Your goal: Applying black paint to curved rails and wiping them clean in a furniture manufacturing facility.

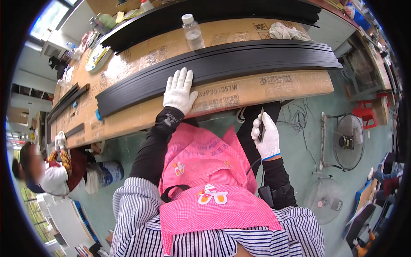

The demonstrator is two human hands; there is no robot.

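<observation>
My left hand (179,91), in a white glove, lies flat with fingers stretched on the front edge of a bundle of long black grooved strips (244,62). The strips lie lengthwise across a cardboard-covered table (295,82). Off the table's front edge, at my right side, my right hand (269,138), also gloved, is closed round a small knife (260,133). Its dark handle shows between the fingers and the thin blade points up. The knife is apart from the strips. Behind the bundle stands a clear bottle (194,36) with a white cap.
More black strips (171,20) lie at the back, near a crumpled white rag (289,32). Short black pieces (66,103) and a round dish (97,58) are at the left. A co-worker (55,171) sits at the left end. A fan (349,141) and cables stand on the right.
</observation>
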